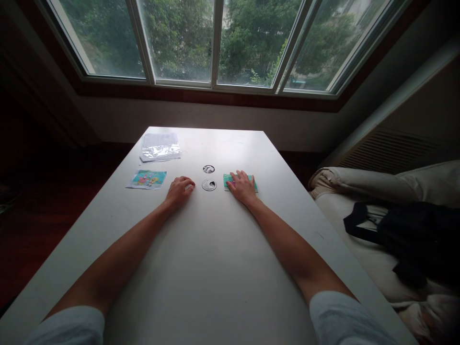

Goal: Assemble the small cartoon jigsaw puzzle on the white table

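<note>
My right hand (243,187) lies on a small green picture card (256,186) with its fingers spread, covering most of it. Pinkish marks show between the fingers. My left hand (178,191) rests on the white table (215,249) with its fingers curled in and close together, and I see nothing in it. Between the hands are two flat round pieces with dark and silvery patterns: a smaller one (209,169) farther off and a larger one (209,185) nearer. Left of my left hand lies a colourful cartoon picture sheet (149,178).
A shiny clear plastic sleeve with papers (160,147) lies at the table's far left corner. Beyond the table is a window (215,48) with trees outside. At the right stands a pale sofa (345,211) with a dark cloth item (413,230) on it.
</note>
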{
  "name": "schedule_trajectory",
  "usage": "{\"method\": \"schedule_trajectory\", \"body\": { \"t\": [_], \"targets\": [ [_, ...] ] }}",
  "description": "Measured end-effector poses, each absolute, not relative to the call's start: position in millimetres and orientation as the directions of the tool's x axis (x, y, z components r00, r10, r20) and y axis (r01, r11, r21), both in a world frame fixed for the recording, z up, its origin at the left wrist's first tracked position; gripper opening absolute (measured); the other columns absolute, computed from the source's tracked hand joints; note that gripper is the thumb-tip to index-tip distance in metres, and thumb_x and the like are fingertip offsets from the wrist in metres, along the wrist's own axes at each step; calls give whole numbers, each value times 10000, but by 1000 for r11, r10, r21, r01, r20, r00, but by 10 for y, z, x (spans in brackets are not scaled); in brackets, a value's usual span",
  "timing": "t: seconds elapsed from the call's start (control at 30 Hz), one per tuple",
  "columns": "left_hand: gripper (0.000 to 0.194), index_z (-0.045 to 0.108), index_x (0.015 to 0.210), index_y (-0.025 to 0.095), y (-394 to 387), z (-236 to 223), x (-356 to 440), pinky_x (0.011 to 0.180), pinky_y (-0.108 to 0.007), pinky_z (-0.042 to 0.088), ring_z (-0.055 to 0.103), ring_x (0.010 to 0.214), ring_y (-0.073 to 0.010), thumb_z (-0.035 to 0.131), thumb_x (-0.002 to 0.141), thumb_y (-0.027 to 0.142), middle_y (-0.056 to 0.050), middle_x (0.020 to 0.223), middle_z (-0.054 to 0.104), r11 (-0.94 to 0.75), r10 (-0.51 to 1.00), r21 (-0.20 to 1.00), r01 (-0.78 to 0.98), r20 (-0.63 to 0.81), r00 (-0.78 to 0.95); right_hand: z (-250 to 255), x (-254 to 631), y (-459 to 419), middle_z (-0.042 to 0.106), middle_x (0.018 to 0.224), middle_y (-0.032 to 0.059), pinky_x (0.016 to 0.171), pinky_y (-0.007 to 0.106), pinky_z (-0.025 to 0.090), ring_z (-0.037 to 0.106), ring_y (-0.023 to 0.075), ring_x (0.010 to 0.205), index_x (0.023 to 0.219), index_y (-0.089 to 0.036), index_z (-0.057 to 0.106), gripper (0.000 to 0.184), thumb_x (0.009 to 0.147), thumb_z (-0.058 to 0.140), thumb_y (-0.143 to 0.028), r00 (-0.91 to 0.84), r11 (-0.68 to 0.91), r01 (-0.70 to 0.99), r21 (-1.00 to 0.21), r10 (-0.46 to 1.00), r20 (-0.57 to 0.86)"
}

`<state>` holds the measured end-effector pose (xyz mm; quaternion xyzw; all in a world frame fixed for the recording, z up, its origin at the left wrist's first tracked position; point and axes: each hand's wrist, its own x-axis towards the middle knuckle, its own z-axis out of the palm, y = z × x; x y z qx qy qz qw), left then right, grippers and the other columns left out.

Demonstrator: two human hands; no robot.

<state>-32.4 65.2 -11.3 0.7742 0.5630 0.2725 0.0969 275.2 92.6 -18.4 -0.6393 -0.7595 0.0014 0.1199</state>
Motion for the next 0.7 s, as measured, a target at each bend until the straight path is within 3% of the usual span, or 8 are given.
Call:
{"method": "schedule_trajectory", "body": {
  "t": [0.13,0.4,0.5,0.7],
  "targets": [
    [256,746,1005,269,662,-132,-340,1053,-432,432,548,1157,-263,508,918,308,-43,1205,663,-377,915,449,810,319,249,-211,2833,933,284,1642,155,1168,690,133,193,368,1521,1538,-268,405,733,969,287,-716,-33,53,976,-209,995,98],
    [242,741,1017,273,664,-155,-336,1051,-438,427,550,1153,-261,521,920,303,-35,1212,658,-392,907,426,815,330,263,-205,2837,1008,313,1632,127,1214,585,109,210,298,1522,1509,-268,435,624,1016,288,-620,-83,106,978,-178,988,132],
    [243,740,1021,272,663,-154,-340,1049,-440,427,550,1153,-263,522,919,301,-37,1213,656,-396,906,424,815,325,271,-198,2790,945,309,1636,116,1205,605,108,178,308,1529,1479,-280,471,600,1022,266,-611,-101,128,978,-163,981,164],
    [240,732,1032,269,651,-132,-340,1034,-447,428,546,1154,-268,520,925,306,-41,1216,650,-401,903,409,820,325,280,-215,2709,927,245,1662,125,1187,671,95,146,348,1537,1543,-289,378,729,960,318,-724,-110,122,976,-178,991,73]
  ]
}}
